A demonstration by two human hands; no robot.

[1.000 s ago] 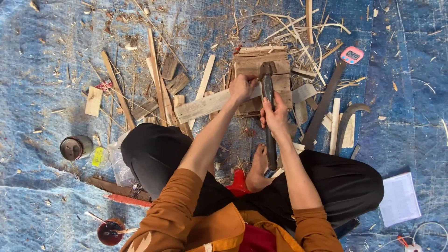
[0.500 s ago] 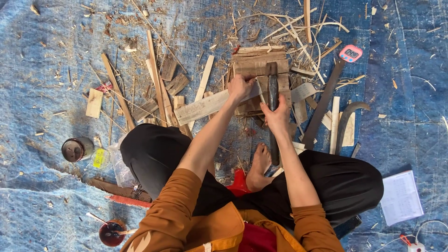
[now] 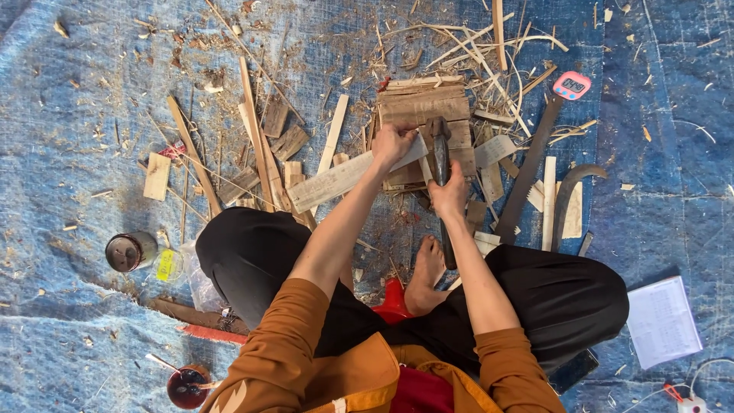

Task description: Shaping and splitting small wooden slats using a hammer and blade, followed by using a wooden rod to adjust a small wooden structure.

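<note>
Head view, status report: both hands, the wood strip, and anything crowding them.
Left hand grips pale wood strip on the slatted block. Right hand closed on dark hammer-like tool, head over the block. Loose offcuts around; bare foot just behind.

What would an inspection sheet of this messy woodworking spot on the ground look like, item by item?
Surface: blue tarp strewn with sawdust and shavings.
Job's things: pale wooden slat across a wooden block; dark chopping knife.
Clutter: wood offcuts, curved sickle blade, pink timer, tin can, cup of dark liquid, notebook.
Hands: left hand presses the slat; right hand grips the knife.
Cables: white cord at lower right corner.
Surroundings: nothing seen beyond the tarp.
</note>
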